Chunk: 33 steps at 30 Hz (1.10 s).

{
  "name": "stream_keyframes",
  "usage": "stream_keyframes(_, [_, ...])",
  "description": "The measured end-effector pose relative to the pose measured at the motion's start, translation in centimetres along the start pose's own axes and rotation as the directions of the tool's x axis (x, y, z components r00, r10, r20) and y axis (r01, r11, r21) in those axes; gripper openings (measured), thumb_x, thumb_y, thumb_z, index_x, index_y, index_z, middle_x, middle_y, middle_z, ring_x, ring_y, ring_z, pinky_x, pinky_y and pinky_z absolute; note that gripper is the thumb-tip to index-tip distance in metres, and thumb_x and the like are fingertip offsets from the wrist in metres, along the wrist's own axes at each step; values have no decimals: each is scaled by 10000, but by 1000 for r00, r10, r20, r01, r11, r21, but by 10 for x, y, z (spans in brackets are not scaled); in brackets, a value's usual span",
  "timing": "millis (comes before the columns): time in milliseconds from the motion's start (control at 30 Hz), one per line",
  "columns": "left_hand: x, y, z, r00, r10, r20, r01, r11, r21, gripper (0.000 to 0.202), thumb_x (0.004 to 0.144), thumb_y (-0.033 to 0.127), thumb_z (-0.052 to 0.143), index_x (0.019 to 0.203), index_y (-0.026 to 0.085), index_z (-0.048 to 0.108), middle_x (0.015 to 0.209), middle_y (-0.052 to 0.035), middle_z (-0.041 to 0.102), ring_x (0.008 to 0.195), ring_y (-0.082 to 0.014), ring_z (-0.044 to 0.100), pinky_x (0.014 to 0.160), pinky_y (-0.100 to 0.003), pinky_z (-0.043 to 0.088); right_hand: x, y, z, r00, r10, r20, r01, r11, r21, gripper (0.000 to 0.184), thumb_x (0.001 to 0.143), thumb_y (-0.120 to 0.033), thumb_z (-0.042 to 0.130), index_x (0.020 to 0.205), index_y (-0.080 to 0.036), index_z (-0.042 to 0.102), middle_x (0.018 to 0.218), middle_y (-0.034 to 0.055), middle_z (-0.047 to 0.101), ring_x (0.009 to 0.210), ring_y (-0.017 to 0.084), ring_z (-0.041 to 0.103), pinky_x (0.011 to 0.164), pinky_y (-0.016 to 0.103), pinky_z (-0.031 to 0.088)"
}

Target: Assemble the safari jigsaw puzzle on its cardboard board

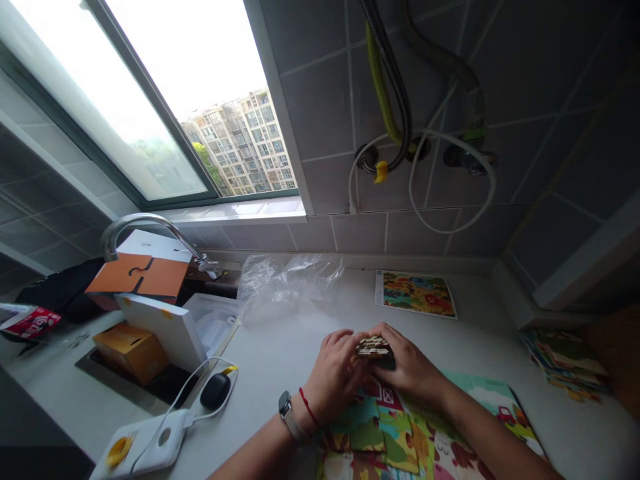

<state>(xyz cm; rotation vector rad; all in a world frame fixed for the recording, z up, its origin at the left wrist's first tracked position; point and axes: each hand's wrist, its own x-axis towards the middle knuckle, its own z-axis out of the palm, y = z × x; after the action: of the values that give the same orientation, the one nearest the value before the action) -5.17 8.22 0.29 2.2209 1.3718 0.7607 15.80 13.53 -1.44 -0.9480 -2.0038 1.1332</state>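
My left hand (335, 370) and my right hand (407, 367) meet above the countertop, both gripping a small stack of jigsaw pieces (373, 347) between their fingers. The stack's edges look pale and layered. Directly below my hands lies a colourful cartoon jigsaw puzzle (395, 433), partly joined, on a printed mat (493, 400). A small picture card (415, 295) of animals lies beyond my hands. A loose heap of puzzle pieces (563, 363) sits off to the right.
Crumpled clear plastic (287, 287) lies by the wall. Left stand a chrome faucet (150, 230), an orange-and-white box (140, 277), a white box (160, 330) and a cardboard box (130, 353). A white power bank (140, 443) is cabled to a black pod (215, 391).
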Motion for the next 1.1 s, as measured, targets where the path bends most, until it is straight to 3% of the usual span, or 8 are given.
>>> stream_keyframes(100, [1, -4, -2, 1000, -4, -19, 4, 1000, 6, 377, 998, 210, 569, 1371, 238, 619, 1250, -117, 665, 1159, -278, 624, 1050, -476, 521, 2, 3, -4, 1000, 8, 11, -9, 995, 95, 153, 886, -303, 732, 1008, -219, 692, 1004, 48, 695, 938, 244, 676, 846, 332, 510])
stream_keyframes(200, [2, -10, -1, 999, -9, -45, 11, 999, 44, 437, 987, 211, 587, 1423, 236, 596, 1234, -121, 668, 1153, -287, 635, 1041, -489, 537, 2, 6, -7, 999, -33, -20, 36, 991, 125, 161, 931, -363, 714, 1001, -219, 725, 994, 57, 701, 942, 243, 679, 853, 334, 509])
stream_keyframes(400, [2, -16, -5, 993, -27, -116, 24, 999, -33, 571, 1017, 234, 581, 1571, 223, 443, 1498, -153, 565, 1371, -288, 576, 1165, -491, 505, 5, 13, -5, 942, 4, -335, 22, 997, 74, 246, 931, -449, 723, 1050, -234, 726, 1054, 81, 706, 1013, 267, 679, 930, 377, 539])
stream_keyframes(667, [0, -21, -1, 998, 52, -32, -54, 996, -64, 651, 1054, 245, 536, 1662, 246, 303, 1506, -144, 615, 1315, -263, 657, 1134, -469, 550, 6, 18, -7, 968, 41, -248, -34, 999, 34, 263, 875, -372, 756, 1091, -225, 734, 1077, 79, 716, 1000, 256, 693, 934, 378, 551])
stream_keyframes(767, [0, -24, 0, 996, 84, -28, -84, 996, 7, 608, 1052, 260, 554, 1633, 235, 376, 1475, -140, 647, 1397, -295, 593, 1175, -533, 508, 5, 19, -6, 969, 29, -245, -33, 999, -11, 397, 817, -301, 789, 1201, -234, 714, 1137, 82, 725, 1092, 275, 680, 1010, 409, 525])
stream_keyframes(867, [0, -25, 1, 994, 107, 9, -107, 993, 54, 560, 1047, 286, 566, 1591, 214, 455, 1539, -149, 593, 1465, -322, 527, 1202, -567, 474, 5, 20, -5, 969, 9, -247, -19, 999, -35, 331, 829, -267, 760, 1157, -234, 730, 1129, 85, 740, 1114, 281, 671, 1033, 427, 508])
stream_keyframes(967, [0, -25, 2, 997, 83, 4, -83, 995, 53, 593, 1050, 311, 564, 1615, 202, 420, 1530, -161, 599, 1451, -320, 542, 1192, -563, 487, 5, 20, -7, 971, 11, -240, -14, 1000, -11, 247, 853, -315, 766, 1088, -238, 751, 1103, 85, 751, 1096, 286, 676, 1011, 426, 513])
stream_keyframes(1100, [-1, -27, 2, 996, 94, 6, -94, 995, 29, 590, 1068, 297, 525, 1635, 210, 390, 1546, -165, 584, 1419, -299, 577, 1187, -529, 499, 4, 19, -8, 967, 65, -246, -50, 997, 66, 283, 869, -422, 778, 1078, -235, 750, 1055, 76, 750, 1008, 272, 699, 952, 402, 534])
